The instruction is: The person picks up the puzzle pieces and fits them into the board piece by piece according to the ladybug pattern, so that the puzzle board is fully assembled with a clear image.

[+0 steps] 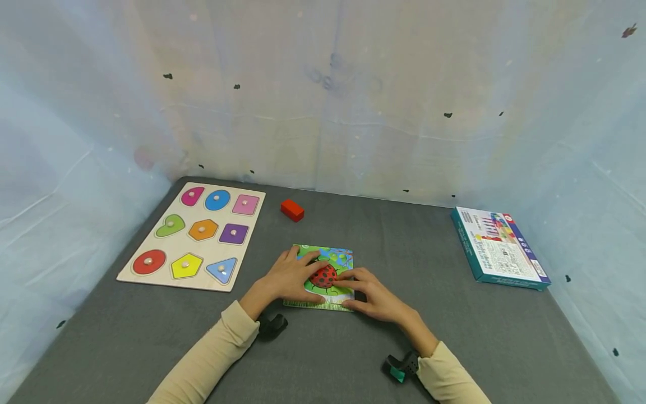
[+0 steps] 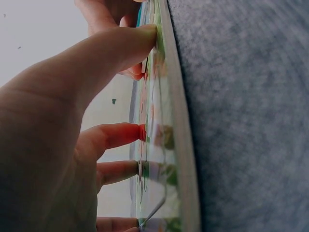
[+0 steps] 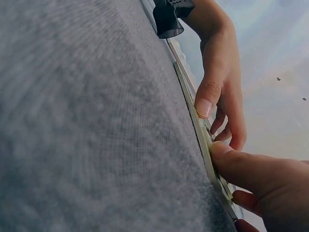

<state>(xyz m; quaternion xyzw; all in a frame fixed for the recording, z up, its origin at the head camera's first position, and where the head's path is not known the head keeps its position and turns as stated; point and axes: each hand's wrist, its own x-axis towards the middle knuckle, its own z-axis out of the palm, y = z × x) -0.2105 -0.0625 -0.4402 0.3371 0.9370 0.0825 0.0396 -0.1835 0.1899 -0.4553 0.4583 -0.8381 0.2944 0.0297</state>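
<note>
A flat, square ladybug puzzle (image 1: 323,306) lies on the grey table, with a red spotted ladybug on green and blue. My left hand (image 1: 292,279) spreads over its left part, fingertips touching the picture and thumb at the lower middle. From the right, my right hand (image 1: 372,293) rests its fingertips on the ladybug and right side, the thumb near the lower right. In the left wrist view, the left hand's (image 2: 91,145) straight fingers press on the puzzle's (image 2: 166,145) face, where thin seams show. Both thumbs touch the puzzle (image 3: 203,135) in the right wrist view. Fingers partly cover the picture.
A wooden shape board (image 1: 174,240) with knobbed coloured pieces lies at the left. A red block (image 1: 292,210) sits behind the puzzle. Over at the right is a teal-edged box (image 1: 502,247). Pale sheeting (image 1: 323,101) rises behind the table (image 1: 323,359).
</note>
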